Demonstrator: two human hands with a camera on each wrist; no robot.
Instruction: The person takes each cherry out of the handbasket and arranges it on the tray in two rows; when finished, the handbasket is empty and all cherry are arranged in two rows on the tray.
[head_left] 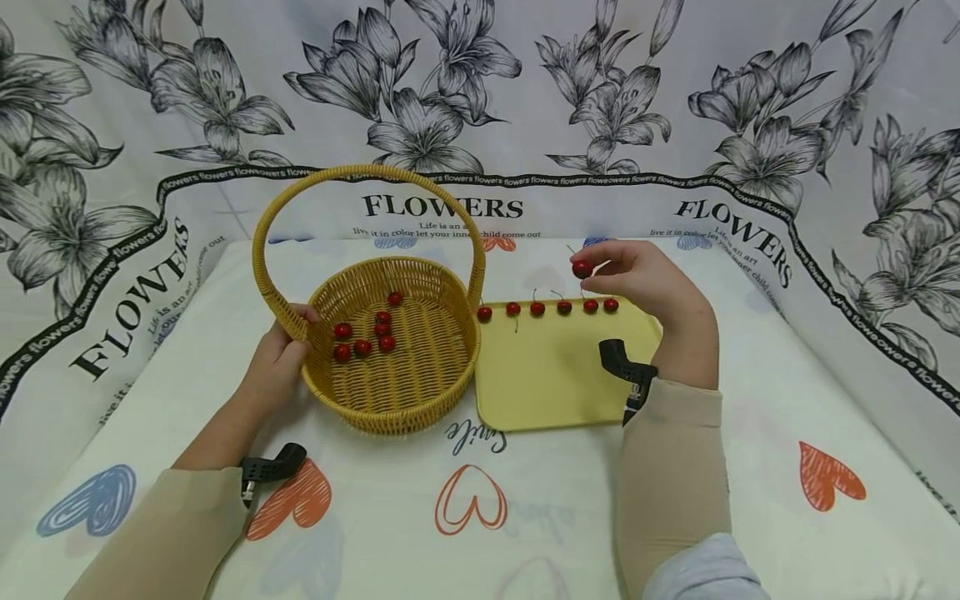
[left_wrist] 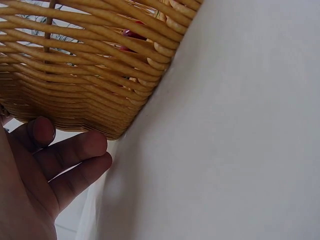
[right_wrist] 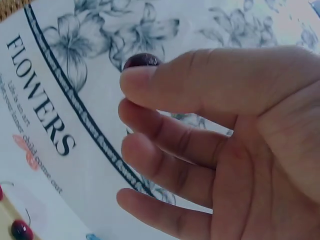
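Thumb and fingertip of my right hand (head_left: pixel 651 282) pinch a red cherry (head_left: pixel 582 269) with a thin stem, held above the back edge of the yellow tray (head_left: pixel 558 375). In the right wrist view that cherry (right_wrist: pixel 141 61) peeks out past the thumb, its lower part hidden. My left hand (head_left: pixel 273 367) grips the left rim of the woven basket (head_left: pixel 405 417), right at the foot of its tall arched handle. From the left wrist, some fingers (left_wrist: pixel 82 145) show against the outside of the basket wall. Several cherries (head_left: pixel 363 347) lie inside, on the basket's left side.
A row of several stemmed cherries (head_left: pixel 537 308) lines the tray's back edge, close to the basket's right side. Under everything lies a white cloth (head_left: pixel 390 517) printed with hearts, and a flower-patterned cloth (head_left: pixel 615 108) hangs behind.
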